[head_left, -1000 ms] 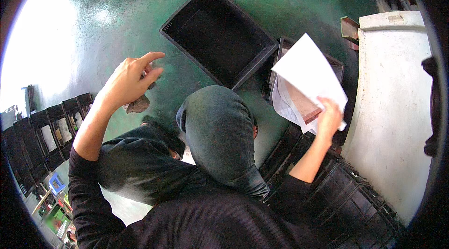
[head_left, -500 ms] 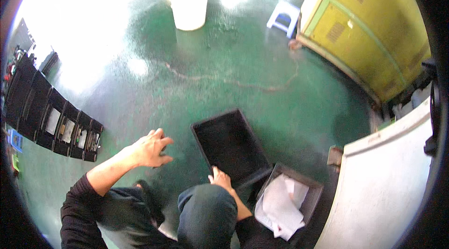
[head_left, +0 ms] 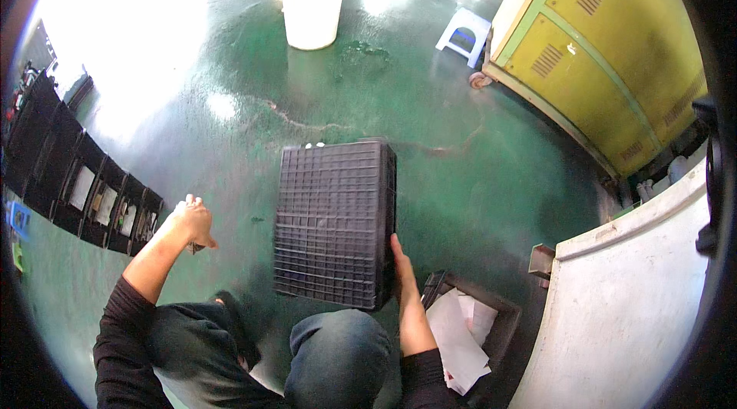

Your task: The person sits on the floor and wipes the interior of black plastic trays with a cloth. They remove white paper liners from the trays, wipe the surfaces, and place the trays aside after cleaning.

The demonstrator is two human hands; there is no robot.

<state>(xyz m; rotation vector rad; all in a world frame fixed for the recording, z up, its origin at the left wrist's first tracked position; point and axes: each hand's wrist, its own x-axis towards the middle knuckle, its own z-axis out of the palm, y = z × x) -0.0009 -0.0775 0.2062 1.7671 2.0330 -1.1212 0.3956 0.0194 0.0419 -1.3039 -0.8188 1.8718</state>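
Note:
A black plastic crate (head_left: pixel 326 225) stands tipped up before my knees, its ribbed underside turned toward me and its inside hidden. My right hand (head_left: pixel 401 259) grips its right side, with the fingers partly hidden along the wall. Off to the left, apart from the crate, my left hand (head_left: pixel 192 222) is raised above the floor with its fingers curled. A small dark patch shows under that palm, too unclear to name. Two small white bits show at the crate's far edge.
Right of my right forearm, a dark tray (head_left: pixel 507 321) holds white papers (head_left: pixel 461 332). A row of black bins (head_left: pixel 84 186) curves along the left. Farther off are a white bucket (head_left: pixel 313 13), a small stool (head_left: pixel 465 34) and a yellow cabinet (head_left: pixel 599 63). A white panel (head_left: pixel 629 294) borders the right.
The crate has turned from showing its inside to showing its underside, and has shifted left. My right hand has moved up its right side. My left hand has drawn left and its fingers have curled.

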